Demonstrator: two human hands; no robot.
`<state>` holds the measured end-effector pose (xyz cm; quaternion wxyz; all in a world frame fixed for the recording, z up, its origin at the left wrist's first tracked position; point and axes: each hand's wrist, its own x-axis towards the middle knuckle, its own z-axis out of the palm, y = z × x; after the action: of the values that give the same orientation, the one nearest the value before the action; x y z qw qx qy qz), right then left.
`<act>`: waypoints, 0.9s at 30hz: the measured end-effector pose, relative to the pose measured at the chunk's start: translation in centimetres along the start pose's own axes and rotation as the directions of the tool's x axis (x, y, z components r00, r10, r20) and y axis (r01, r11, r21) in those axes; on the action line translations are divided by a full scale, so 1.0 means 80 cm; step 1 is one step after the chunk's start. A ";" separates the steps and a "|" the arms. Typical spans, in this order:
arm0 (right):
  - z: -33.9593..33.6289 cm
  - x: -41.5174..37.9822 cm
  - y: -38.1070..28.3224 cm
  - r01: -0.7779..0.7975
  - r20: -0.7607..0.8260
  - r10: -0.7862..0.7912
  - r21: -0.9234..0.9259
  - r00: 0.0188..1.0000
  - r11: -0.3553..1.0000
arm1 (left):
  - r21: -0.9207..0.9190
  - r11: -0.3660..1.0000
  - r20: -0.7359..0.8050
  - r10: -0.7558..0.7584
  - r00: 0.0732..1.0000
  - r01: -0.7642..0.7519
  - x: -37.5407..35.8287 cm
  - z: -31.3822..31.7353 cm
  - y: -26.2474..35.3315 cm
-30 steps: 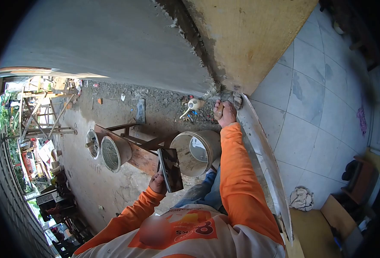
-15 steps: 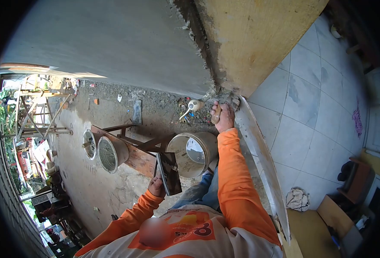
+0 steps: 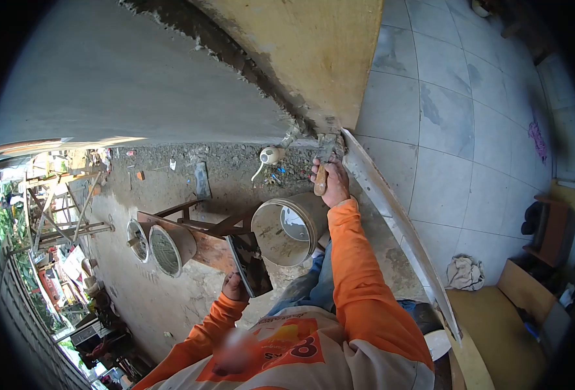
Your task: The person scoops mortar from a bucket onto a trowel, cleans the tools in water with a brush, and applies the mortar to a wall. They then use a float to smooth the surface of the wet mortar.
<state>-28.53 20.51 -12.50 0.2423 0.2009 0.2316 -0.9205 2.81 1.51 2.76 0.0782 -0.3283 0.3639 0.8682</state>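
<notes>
My right hand is closed round the wooden handle of a trowel. The trowel's grey, mortar-smeared blade reaches up to the bottom of the wall joint, where wet mortar runs between the grey wall and the yellowish one. In my left hand, held low near my body, is a dark mortar board, gripped from below and tilted, with dark residue on its face. Just left of the trowel, a cream dipper with a long handle lies by the wall's foot.
A large bucket with liquid stands before my legs. Two smaller buckets, one holding grey mortar, are beside a wooden bench. An upright pale board edge separates me from the tiled floor. Scaffolding stands far left.
My view has turned, shifting the walls leftward. The trowel has swung so its blade points more straight up at the corner, and its handle hangs lower. My left hand still holds the mortar board.
</notes>
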 end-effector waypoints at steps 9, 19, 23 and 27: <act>0.018 0.044 0.011 -0.017 -0.076 0.020 0.044 0.997 0.999 | 0.116 0.991 -0.119 -0.056 0.991 0.070 0.013 0.029 0.012; 0.055 -0.146 -0.022 0.253 0.191 -0.173 -0.567 0.966 0.784 | -0.126 0.986 0.050 -0.106 0.993 0.111 0.089 0.084 0.034; 0.074 -0.202 -0.031 0.605 0.588 -0.148 -0.756 0.795 0.251 | -0.281 0.947 0.061 -0.147 0.987 0.158 0.107 0.116 0.039; 0.057 -0.233 -0.048 0.669 0.667 -0.066 -0.731 0.742 0.132 | -0.312 0.929 0.152 -0.159 0.975 0.200 0.088 0.131 0.068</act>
<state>-16.87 27.68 1.43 0.1131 -0.2935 0.7137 -0.6259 -10.04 3.99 6.96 0.1247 -0.3139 0.1782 0.9242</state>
